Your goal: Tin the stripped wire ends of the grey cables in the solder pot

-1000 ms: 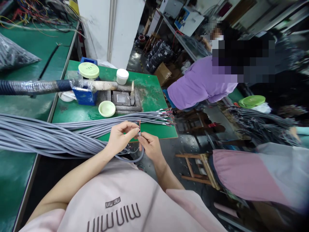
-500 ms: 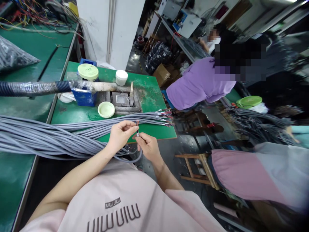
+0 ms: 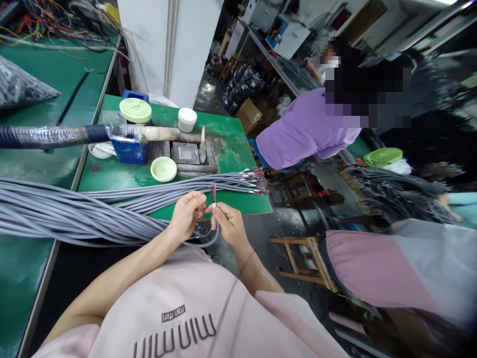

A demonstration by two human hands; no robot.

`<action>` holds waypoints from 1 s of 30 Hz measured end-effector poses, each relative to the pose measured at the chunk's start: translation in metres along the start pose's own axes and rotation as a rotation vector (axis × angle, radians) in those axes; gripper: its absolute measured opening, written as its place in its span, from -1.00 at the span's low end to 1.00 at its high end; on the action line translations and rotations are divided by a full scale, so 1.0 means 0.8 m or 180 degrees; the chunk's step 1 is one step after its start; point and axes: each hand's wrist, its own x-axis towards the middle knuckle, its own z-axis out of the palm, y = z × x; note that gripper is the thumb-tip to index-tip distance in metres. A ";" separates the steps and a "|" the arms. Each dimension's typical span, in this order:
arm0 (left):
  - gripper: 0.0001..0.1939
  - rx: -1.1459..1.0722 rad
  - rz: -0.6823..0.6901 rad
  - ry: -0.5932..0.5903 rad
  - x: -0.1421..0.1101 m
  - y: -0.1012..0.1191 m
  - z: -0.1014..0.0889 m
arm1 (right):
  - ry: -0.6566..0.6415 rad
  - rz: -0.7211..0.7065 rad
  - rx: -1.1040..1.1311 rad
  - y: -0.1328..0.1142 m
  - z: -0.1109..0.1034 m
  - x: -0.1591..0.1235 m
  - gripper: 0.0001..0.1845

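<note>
My right hand (image 3: 228,222) pinches a grey cable (image 3: 217,236) just below its stripped end. Thin coloured wires (image 3: 212,192) fan upward from a white band there. Close on the left side of these wires is my left hand (image 3: 189,211), its fingers curled and thumb pressed in. Whether anything sits in that pinch cannot be made out. The held cable loops down and back under my left hand. Behind both hands lies a bundle of grey cables (image 3: 93,219), several with stripped wire ends at the right edge of the green table (image 3: 238,206).
A solder-pot-like metal block (image 3: 186,152) is set in the table, a wooden-handled scraper (image 3: 203,141) on it. Nearby are a pale green dish (image 3: 164,169), a white tub (image 3: 187,120) and a ribbed hose (image 3: 55,136). A person in purple (image 3: 305,127) sits beyond; a wooden stool (image 3: 309,261) stands right.
My left hand has let go of the wires and drawn slightly left and down, its fingers curling. The wires now show spread apart above my right hand, which keeps its hold.
</note>
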 end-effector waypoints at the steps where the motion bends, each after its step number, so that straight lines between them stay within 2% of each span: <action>1: -0.75 -0.0013 -0.0051 -0.0041 0.001 0.002 0.001 | -0.0080 -0.0023 -0.0003 0.000 -0.001 0.000 -0.61; 7: -0.87 0.0125 -0.0628 -0.0638 0.012 0.016 -0.003 | -0.0593 -0.0273 -0.0132 -0.006 -0.003 -0.001 -0.60; 14: -0.82 0.0193 -0.0801 -0.1134 0.021 0.023 -0.017 | -0.0697 -0.0287 -0.0130 -0.009 -0.003 -0.001 -0.58; 19: -0.71 0.0233 -0.0732 -0.1361 0.024 0.024 -0.022 | -0.0730 -0.0186 -0.0070 -0.007 -0.004 -0.001 -0.55; 23: -0.64 0.0418 -0.0648 -0.1404 0.024 0.025 -0.022 | -0.0787 -0.0103 0.0045 -0.004 -0.005 0.000 -0.53; 30: -0.66 0.0719 -0.0042 -0.1302 0.022 0.020 -0.019 | -0.0721 -0.0048 0.0246 0.006 -0.007 0.003 -0.52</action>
